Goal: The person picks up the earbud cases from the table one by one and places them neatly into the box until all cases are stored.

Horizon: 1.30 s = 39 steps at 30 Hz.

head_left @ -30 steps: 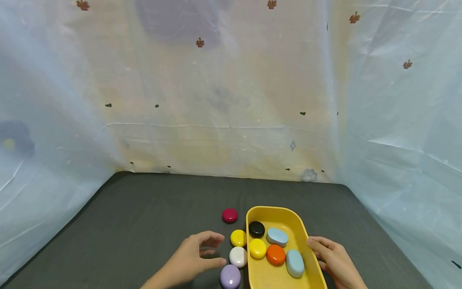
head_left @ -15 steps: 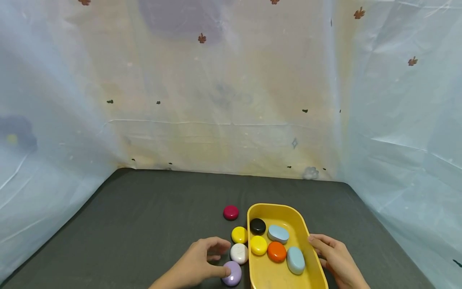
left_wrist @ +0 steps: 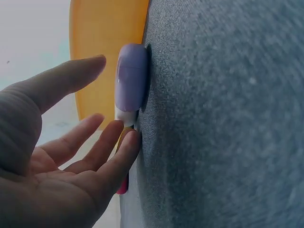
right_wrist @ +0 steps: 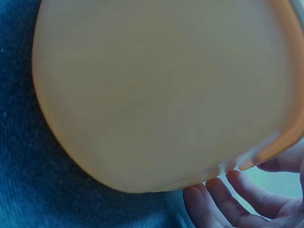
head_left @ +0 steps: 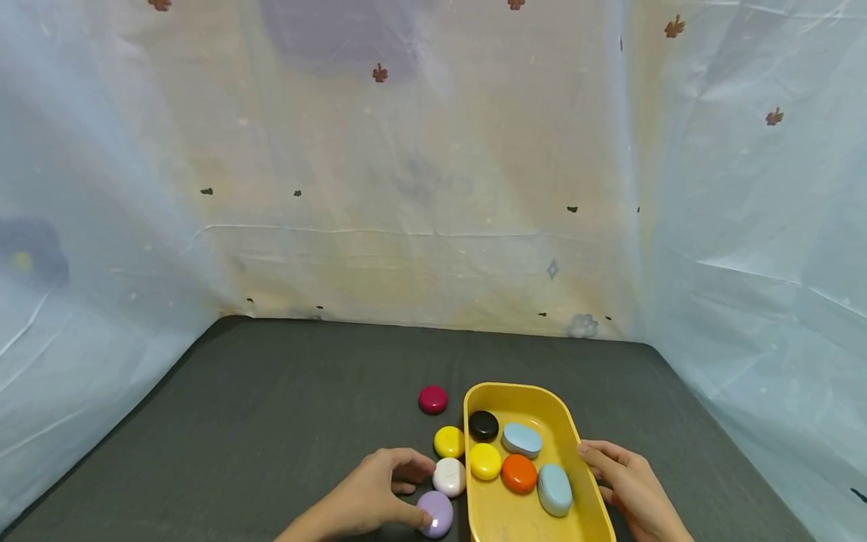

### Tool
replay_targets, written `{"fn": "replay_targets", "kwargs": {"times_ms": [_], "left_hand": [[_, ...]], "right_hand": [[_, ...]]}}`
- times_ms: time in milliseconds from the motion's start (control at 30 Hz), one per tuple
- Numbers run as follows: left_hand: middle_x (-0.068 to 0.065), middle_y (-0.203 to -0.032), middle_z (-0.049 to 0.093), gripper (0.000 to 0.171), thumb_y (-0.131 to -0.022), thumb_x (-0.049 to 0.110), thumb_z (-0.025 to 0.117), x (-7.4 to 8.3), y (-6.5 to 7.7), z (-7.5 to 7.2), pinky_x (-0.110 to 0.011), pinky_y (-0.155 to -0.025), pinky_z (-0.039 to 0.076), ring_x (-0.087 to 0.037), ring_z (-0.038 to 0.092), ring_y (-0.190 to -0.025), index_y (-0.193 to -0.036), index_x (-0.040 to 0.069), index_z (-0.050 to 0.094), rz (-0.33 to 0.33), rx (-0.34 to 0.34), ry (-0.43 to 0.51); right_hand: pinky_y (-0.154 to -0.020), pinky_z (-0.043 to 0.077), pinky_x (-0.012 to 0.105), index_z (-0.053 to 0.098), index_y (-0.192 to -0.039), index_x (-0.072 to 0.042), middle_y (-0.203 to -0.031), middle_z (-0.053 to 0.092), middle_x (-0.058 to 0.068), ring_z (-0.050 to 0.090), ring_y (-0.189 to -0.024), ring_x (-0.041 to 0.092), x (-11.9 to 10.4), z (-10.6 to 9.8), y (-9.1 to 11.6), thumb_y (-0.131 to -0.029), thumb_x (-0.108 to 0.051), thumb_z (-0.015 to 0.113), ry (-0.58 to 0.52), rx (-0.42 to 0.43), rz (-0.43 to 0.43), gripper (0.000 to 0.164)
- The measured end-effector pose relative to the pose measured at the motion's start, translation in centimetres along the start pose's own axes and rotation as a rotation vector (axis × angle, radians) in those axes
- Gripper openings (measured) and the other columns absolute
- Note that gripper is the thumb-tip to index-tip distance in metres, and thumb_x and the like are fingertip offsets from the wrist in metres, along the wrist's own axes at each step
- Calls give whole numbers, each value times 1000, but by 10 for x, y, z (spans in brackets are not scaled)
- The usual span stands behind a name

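My left hand (head_left: 379, 489) hovers beside a purple pebble-shaped piece (head_left: 436, 515), thumb over its near left side and fingers by a white piece (head_left: 449, 477). In the left wrist view, the thumb (left_wrist: 71, 78) stands apart from the purple piece (left_wrist: 131, 78), and the fingers are loosely bent with nothing between them. With its thumb at the rim and fingertips against the outer wall, my right hand (head_left: 630, 485) holds the yellow tray (head_left: 591, 493) by its right side. Inside the tray lie black (head_left: 484, 426), yellow (head_left: 485, 461), orange (head_left: 518, 473) and light blue pieces (head_left: 555, 489).
Along the tray's left side, another yellow piece (head_left: 449, 442) sits beyond the white one. A dark red piece (head_left: 433, 400) lies farther back. Dark grey cloth (head_left: 305, 391) covers the surface, enclosed by pale patterned sheeting (head_left: 420, 263) at the back and sides.
My left hand has come slightly right and nearer me, from beside the white piece to the purple piece. The right hand stays at the tray. The view has shifted a little.
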<state>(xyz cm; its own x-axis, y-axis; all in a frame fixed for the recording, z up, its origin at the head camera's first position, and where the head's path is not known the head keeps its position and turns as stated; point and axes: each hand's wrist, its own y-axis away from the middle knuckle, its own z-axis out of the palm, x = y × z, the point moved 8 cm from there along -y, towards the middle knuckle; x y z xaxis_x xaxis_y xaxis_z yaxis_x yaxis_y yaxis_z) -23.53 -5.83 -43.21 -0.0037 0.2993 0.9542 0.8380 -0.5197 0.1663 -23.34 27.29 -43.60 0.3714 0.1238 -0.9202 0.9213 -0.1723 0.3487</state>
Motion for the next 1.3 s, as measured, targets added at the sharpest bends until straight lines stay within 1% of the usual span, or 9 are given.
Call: {"fn": "replay_targets", "kwargs": {"times_ms": [267, 367, 500, 800, 1100, 1300], "left_hand": [[-4, -100, 65, 44, -68, -2, 88, 0, -1, 0, -32, -80, 55, -22, 62, -94, -106, 6, 67, -6, 9, -19], [-3, -99, 65, 43, -67, -4, 87, 0, -1, 0, -32, -79, 56, -21, 62, -92, -104, 6, 67, -20, 8, -30], [-3, -99, 66, 41, -69, -5, 85, 0, -1, 1, -32, -80, 55, -21, 62, -92, -105, 5, 68, -22, -5, -30], [-3, -98, 66, 35, -74, -5, 81, 2, -1, 1, -30, -79, 55, -21, 62, -93, -104, 5, 69, 6, -22, -39], [0, -94, 67, 34, -72, -4, 83, 5, 2, 4, -28, -78, 55, -17, 63, -88, -101, 8, 70, 34, -26, -61], [3, -94, 68, 37, -69, -5, 84, 7, 4, 10, -24, -78, 54, -13, 64, -87, -101, 9, 70, 77, -66, -52]], "right_hand": [[-79, 56, 45, 55, -129, 10, -109, 65, 12, 63, -92, 27, 0, 0, -1, -96, -33, 64, 10, -2, -1, 55], [-79, 56, 45, 56, -129, 10, -110, 65, 12, 63, -92, 27, 0, 0, -1, -96, -33, 64, 13, 0, -2, 55], [-79, 56, 45, 57, -128, 9, -110, 65, 12, 64, -93, 26, 0, 0, -1, -96, -33, 64, 19, -1, -5, 54], [-79, 56, 45, 56, -129, 9, -112, 65, 12, 64, -94, 27, -1, 0, 0, -96, -35, 64, 26, -3, -10, 55], [-78, 56, 45, 57, -128, 9, -109, 66, 12, 64, -93, 27, 1, 0, 0, -97, -34, 63, 25, -2, -15, 54], [-79, 56, 45, 58, -127, 9, -109, 66, 12, 64, -93, 27, 0, 0, 0, -97, -33, 63, 19, 1, -20, 52]]}}
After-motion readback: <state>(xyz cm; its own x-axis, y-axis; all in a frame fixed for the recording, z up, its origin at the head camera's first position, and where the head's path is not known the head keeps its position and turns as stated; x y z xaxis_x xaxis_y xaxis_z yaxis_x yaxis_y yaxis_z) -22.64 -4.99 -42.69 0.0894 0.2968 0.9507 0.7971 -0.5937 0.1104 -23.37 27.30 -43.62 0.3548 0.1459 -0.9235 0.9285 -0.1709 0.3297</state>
